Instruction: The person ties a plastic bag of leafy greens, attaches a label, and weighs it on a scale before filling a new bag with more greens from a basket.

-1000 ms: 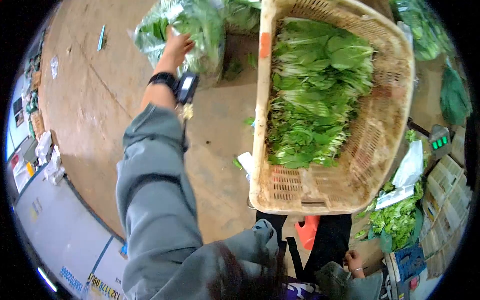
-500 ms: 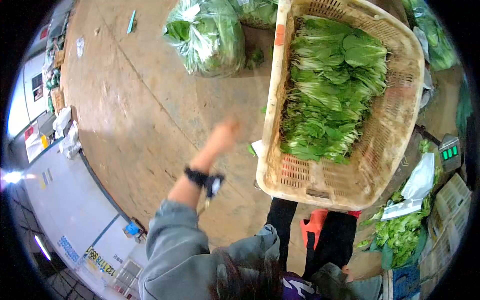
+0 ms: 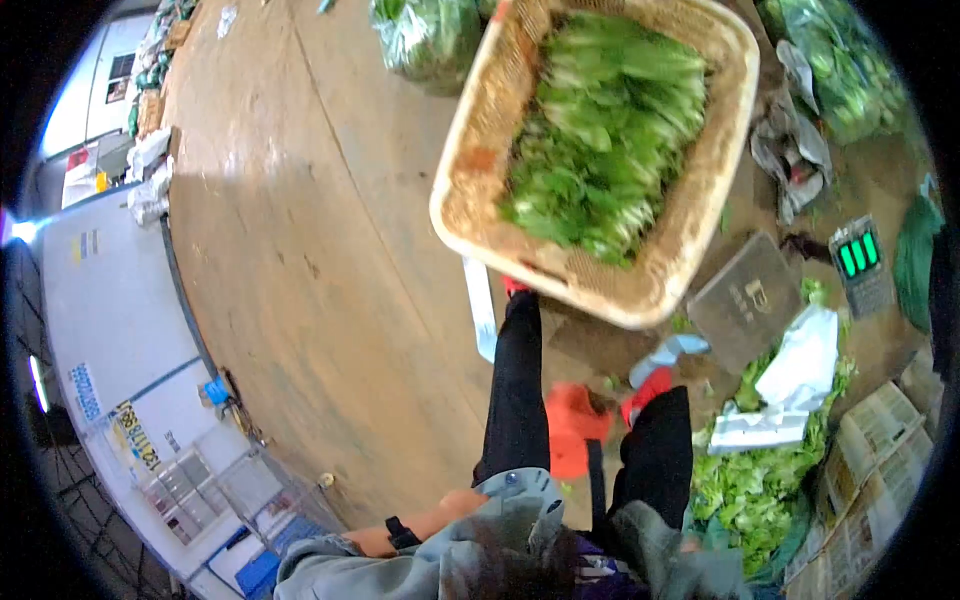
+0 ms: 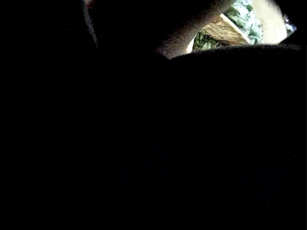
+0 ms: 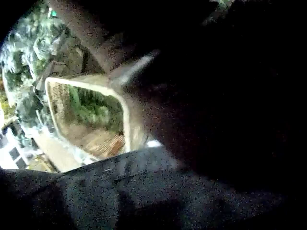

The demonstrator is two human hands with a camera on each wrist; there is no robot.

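Left hand [image 3: 463, 502] now drawn in against the jacket, near side of the crate and left of it; a second ago it stretched toward the bagged greens [image 3: 430, 45] off the crate's far left side. Fingers hidden, wrist views mostly black, so cannot tell whether it holds anything. Right hand [image 3: 690, 544] a mere sliver under its sleeve; its grip cannot be told either. Crate [image 3: 480, 200] sits farther up the head view and more slanted; whether it or the head moved, unclear. Leafy greens [image 3: 610, 140] lie layered inside it, rows apparently undisturbed. Reads as a pause between reaches, sorting or packing perhaps, with the greens yet to leave the crate. Edges: crate's near rim close to one shoe [image 3: 514, 286]; grey slab [image 3: 748, 300] just right of it, lit display [image 3: 860, 258] beyond, loose leaves [image 3: 730, 490] nearer the body. Most room for moving: the broad floor [image 3: 330, 220] left of the crate.
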